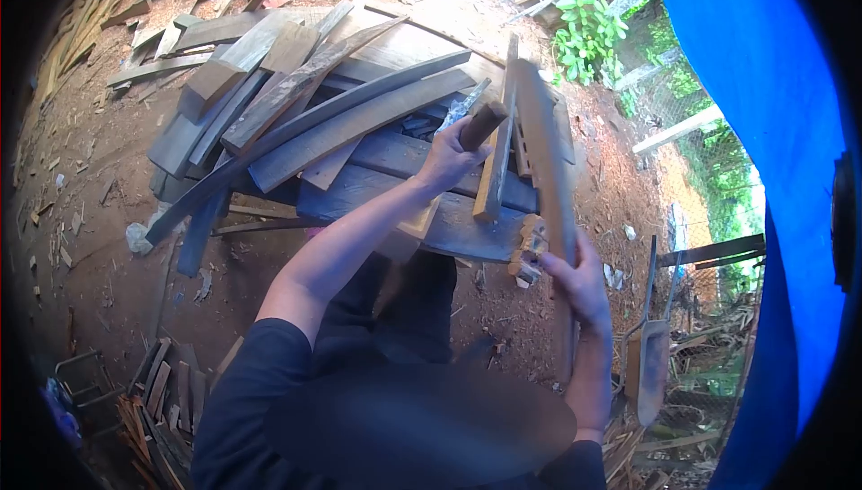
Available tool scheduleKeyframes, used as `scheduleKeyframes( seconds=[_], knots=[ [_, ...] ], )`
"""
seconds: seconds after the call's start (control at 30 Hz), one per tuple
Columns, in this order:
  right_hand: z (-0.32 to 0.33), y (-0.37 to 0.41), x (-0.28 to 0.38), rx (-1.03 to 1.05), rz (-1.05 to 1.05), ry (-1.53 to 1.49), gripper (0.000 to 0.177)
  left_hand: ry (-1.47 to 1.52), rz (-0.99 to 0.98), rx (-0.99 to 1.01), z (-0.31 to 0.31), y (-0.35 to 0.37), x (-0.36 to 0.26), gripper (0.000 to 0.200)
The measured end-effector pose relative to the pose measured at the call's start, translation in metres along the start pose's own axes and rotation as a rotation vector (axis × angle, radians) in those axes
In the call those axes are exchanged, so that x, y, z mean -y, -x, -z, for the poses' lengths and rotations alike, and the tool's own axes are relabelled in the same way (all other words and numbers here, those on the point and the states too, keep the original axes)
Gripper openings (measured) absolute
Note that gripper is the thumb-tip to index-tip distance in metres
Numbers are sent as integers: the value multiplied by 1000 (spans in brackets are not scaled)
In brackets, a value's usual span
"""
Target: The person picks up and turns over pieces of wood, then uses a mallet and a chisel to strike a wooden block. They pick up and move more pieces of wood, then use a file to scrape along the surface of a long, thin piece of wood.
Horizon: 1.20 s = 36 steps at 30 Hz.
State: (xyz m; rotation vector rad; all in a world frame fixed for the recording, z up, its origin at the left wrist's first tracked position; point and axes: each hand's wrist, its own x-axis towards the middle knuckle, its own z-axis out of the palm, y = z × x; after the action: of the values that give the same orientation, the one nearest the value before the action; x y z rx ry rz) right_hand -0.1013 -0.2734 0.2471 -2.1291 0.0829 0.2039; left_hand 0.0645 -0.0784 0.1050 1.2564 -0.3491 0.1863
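My left hand [446,162] is closed around a short dark wooden piece [483,125] whose blunt end sticks up out of the fist; the rest of it is hidden. Over at the right side of the wooden bench [467,225], my right hand [582,284] grips a long plank [544,135] that runs away from me, slightly blurred. Just left of that hand, at the bench's near edge, is a rough, notched piece of light wood [530,243]. A narrow wooden strip [496,158] lies between my left hand and the plank.
Several boards [350,131] are piled across the bench's left and far side. Scrap wood [162,400] lies at lower left, more at upper left. A blue tarp [745,59] hangs at right, near a wire fence [673,95] and a wheelbarrow-like object [648,369].
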Motion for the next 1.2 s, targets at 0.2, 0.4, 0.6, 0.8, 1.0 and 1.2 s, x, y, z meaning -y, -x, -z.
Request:
scheduleKeyframes(
  seconds=[0.2, 0.4, 0.6, 0.8, 1.0, 1.2],
  knots=[
    [-21, 3, -18, -164, 60, -147, 60, -57, 2, 48, -4, 4, -4, 36],
    [-14, 8, -18, 8, -37, -122, 72, 52, -13, 31, 2, 7, -11, 32],
    [-13, 24, -1, -124, -19, -196, 65, 16, 45, 135, -2, 15, -19, 33],
    [-13, 39, 10, -193, 213, -328, 56, -18, 28, 205, -4, 18, -22, 39],
    [-23, 14, -29, -119, 199, 37, 62, 15, 30, 150, -6, 11, -10, 41],
    [-26, 32, -10, -180, 47, -261, 60, -15, 74, 191, -10, 9, -12, 40]
  ],
)
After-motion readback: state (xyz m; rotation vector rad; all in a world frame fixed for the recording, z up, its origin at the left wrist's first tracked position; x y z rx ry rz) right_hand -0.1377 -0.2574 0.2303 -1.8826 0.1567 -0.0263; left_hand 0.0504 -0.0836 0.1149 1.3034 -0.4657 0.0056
